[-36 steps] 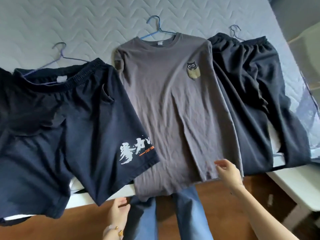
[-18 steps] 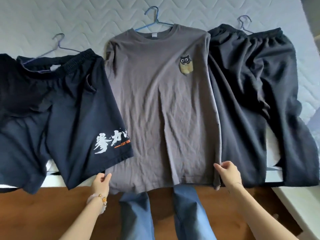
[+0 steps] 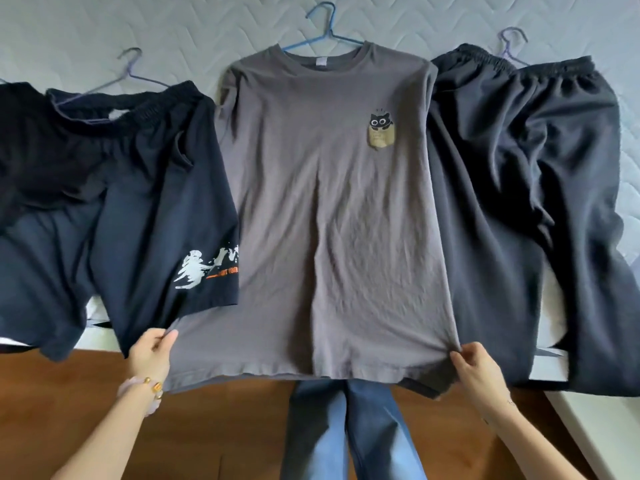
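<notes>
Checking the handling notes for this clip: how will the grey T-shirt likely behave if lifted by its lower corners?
Probably floppy: the grey T-shirt wrinkles and puckers where the left hand and right hand pinch its hem, so the middle would sag. Likely light, being thin cloth. The blue hanger in its collar may drag along or slip out.

Three garments lie side by side on the mattress (image 3: 104,26): shorts (image 3: 114,209) at left, shirt (image 3: 332,220) in the middle, trousers (image 3: 530,202) at right, with the hook of the shirt's hanger (image 3: 325,32) behind its collar. The shorts overlap the shirt's left edge, the shirt's right edge meets the trousers, and all near ends reach past the mattress edge over the floor (image 3: 225,427). The left hand (image 3: 150,355) holds the shirt's near left corner, the right hand (image 3: 479,372) its near right corner
</notes>
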{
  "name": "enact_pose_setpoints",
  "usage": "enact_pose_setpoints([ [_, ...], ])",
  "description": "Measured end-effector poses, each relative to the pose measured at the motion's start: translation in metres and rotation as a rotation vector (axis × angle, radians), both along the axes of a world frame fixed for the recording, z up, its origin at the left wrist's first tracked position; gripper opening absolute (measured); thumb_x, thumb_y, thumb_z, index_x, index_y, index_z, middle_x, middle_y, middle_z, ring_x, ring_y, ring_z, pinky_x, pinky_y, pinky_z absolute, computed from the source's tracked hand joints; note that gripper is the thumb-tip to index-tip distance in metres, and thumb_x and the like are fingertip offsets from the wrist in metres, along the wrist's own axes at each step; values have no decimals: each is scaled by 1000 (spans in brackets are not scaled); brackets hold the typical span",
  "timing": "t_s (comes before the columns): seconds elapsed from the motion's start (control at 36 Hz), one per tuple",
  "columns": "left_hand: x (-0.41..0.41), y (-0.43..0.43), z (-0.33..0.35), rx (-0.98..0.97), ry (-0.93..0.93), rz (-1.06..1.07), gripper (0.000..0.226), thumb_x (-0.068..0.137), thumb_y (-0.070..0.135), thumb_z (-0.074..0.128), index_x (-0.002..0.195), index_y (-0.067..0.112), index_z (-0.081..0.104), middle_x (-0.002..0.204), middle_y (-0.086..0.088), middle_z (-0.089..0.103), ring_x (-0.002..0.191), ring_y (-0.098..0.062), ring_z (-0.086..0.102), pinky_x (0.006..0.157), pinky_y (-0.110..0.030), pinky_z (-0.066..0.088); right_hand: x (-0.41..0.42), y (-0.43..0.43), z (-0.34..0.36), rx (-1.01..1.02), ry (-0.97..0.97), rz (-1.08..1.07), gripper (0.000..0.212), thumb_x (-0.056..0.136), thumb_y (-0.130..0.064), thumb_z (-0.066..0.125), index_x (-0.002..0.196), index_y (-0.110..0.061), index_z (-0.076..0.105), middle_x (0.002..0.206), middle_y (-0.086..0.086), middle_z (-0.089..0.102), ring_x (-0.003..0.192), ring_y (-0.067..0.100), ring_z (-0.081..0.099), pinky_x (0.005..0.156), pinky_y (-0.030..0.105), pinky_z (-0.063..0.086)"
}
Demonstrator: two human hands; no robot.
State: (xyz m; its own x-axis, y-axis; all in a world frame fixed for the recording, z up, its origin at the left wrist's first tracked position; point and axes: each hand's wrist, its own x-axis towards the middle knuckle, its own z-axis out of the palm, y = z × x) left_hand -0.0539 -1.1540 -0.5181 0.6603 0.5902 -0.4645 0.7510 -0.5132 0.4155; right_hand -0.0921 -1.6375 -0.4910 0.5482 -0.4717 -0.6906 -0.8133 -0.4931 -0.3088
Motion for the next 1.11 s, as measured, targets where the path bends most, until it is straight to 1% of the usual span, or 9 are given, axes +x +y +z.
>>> enact_pose_setpoints([
  [0.14,-1,12,-6,1,54,-13,22,90,11,61,98,-9,61,89,-22,62,80,-30,52,73,-32,36,-8,17,-12,-9,35,-18,9,92,-14,54,87,-7,50,87,12,59,93,32,59,66,31,31],
  [0.22,-7,8,-16,16,120,-21,21,89,9,61,95,-11,60,85,-24,62,77,-32,50,70,-34,35,-10,23,-13,-74,76,-14,8,92,-18,53,93,-11,49,102,18,63,101,38,57,71,33,33],
  [0.28,-8,2,-21,35,166,-5,23,90,11,59,98,-11,59,93,-29,64,80,-37,52,70,-34,34,-8,26,-11,-101,109,-9,7,92,-20,52,94,-13,50,108,19,63,103,39,56,73,33,33],
  [0.42,-7,-4,-22,23,268,16,27,93,15,55,111,-6,56,112,-29,61,103,-46,55,81,-40,39,-4,25,-9,-86,106,45,9,89,-21,56,94,-14,58,98,11,67,96,33,59,75,36,43],
  [0.56,-7,-3,-14,69,284,-35,22,88,7,61,107,-5,59,109,-26,65,103,-44,58,87,-42,43,-8,19,-1,-81,156,105,11,87,-29,58,95,-21,57,93,3,66,84,24,59,73,35,49],
  [0.72,15,-17,11,176,126,-23,19,83,-2,56,100,-2,62,110,-25,62,100,-44,58,85,-44,46,21,18,29,-98,21,99,12,88,-31,58,98,-23,56,93,3,64,82,25,56,70,32,42],
  [0.86,66,-33,26,72,23,-138,15,86,2,53,98,4,62,106,-16,64,96,-35,60,85,-37,46,77,28,33,19,-95,121,13,88,-22,52,97,-27,61,94,-3,62,91,23,58,74,32,44],
  [1.03,141,-60,35,-6,-52,-177,15,86,4,51,96,11,60,101,-6,63,94,-27,60,83,-37,51,164,59,27,176,-162,209,23,87,-18,55,78,-39,56,85,-5,67,80,19,60,69,29,46],
  [1.11,176,-67,38,30,-82,-225,15,86,6,52,98,11,60,102,-4,63,90,-25,61,80,-37,52,202,76,22,222,-151,279,19,86,-19,56,81,-37,59,82,-7,66,68,13,57,59,24,43],
])
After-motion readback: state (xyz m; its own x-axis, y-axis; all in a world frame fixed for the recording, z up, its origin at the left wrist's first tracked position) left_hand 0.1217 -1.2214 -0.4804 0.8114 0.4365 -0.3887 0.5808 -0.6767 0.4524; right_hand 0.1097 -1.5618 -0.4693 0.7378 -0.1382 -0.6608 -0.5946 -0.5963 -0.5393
